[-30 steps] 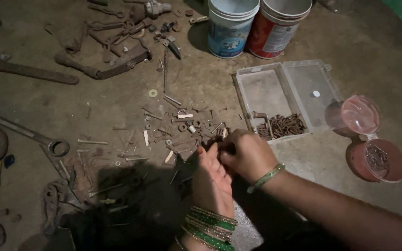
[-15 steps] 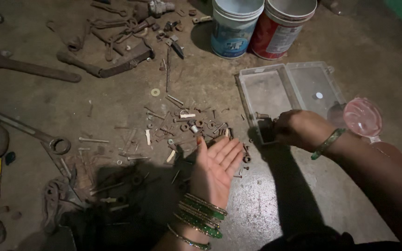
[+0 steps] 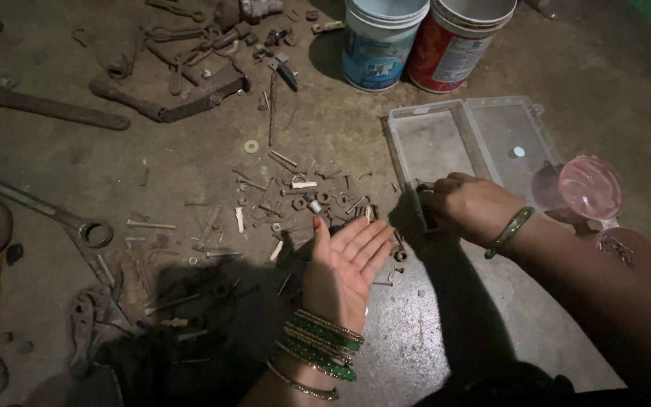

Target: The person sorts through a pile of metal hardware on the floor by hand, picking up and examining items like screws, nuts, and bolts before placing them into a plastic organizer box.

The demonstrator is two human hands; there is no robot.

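Though palm-up, left hand (image 3: 344, 265) beside bolts (image 3: 316, 203), right hand (image 3: 465, 208) in box (image 3: 493, 136).

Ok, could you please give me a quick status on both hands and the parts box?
Left hand open, palm up, nothing visible in it. Right hand knuckles-up over clear compartment box, grip not visible. Loose rusty bolts scattered on floor beside box.

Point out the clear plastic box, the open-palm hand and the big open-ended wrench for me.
clear plastic box (image 3: 437, 139), head view, bare floor of its near compartment
left hand (image 3: 349, 260), head view, middle of the open palm
wrench (image 3: 96, 232), head view, its open jaw end
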